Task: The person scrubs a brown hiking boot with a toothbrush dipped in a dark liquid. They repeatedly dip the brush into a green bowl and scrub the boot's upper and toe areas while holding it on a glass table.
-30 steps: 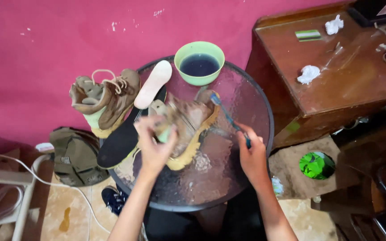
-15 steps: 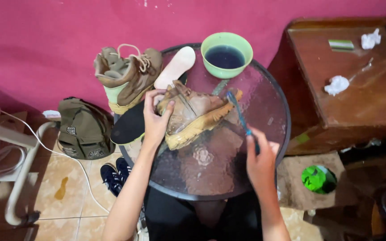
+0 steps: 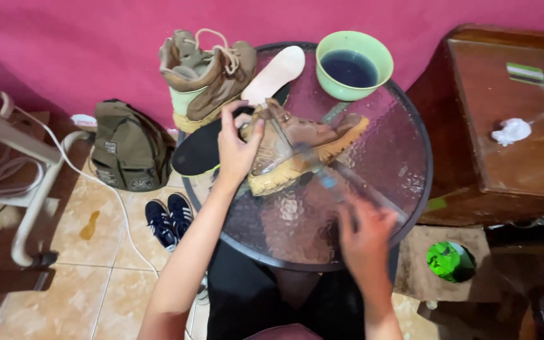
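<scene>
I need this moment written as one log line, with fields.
left hand: holds tan boot on glass table | right hand: grips brush, blurred | nearby: green bowl, second boot

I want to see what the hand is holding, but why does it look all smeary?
In the head view, the right hand is smeared by motion blur, so the thin brush-like thing it holds is unclear; the left hand and tan boot look sharper; the glass table shows a textured sheen.

The right hand (image 3: 363, 236) and its blue brush (image 3: 328, 179) are motion-blurred; both elbows are cut off.
</scene>
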